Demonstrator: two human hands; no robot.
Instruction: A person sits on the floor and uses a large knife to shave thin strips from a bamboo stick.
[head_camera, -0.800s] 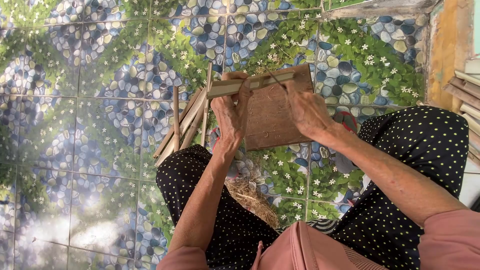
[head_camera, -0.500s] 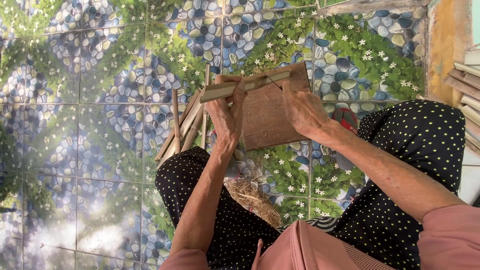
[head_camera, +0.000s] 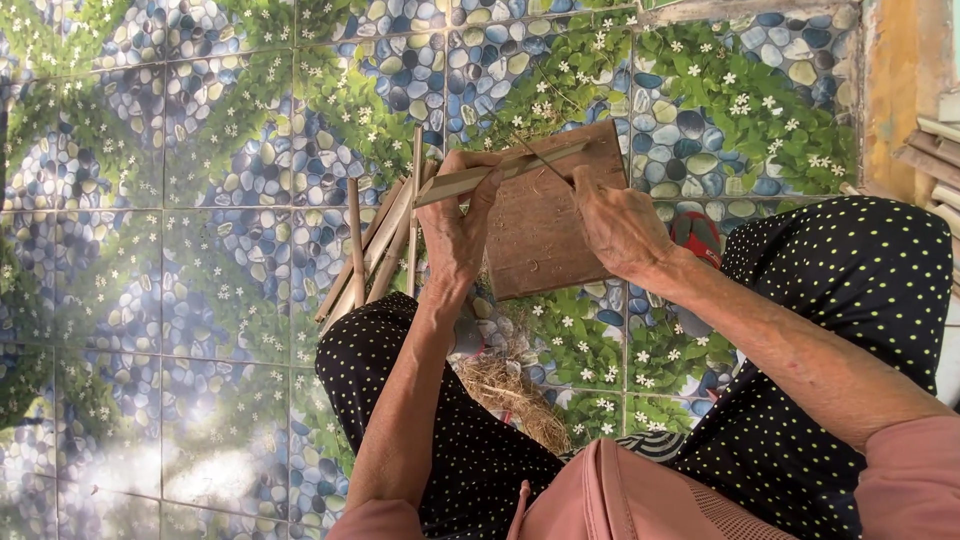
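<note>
Over the pebble-and-flower tiled floor (head_camera: 200, 250), both hands as before: left (head_camera: 455, 225) gripping bamboo strip (head_camera: 500, 172), right (head_camera: 620, 220) pinching thin blade (head_camera: 545, 165).

This looks like a home yard or porch used as a craft spot. The floor (head_camera: 180, 300) is laid with tiles printed with pebbles, leaves and white flowers, and a person sits low on it. Bamboo strips (head_camera: 375, 250), a wooden board (head_camera: 545, 235) and fibre shavings (head_camera: 510, 395) lie about.

packages: none in view | labels: none | signs: none | screens: none
</note>
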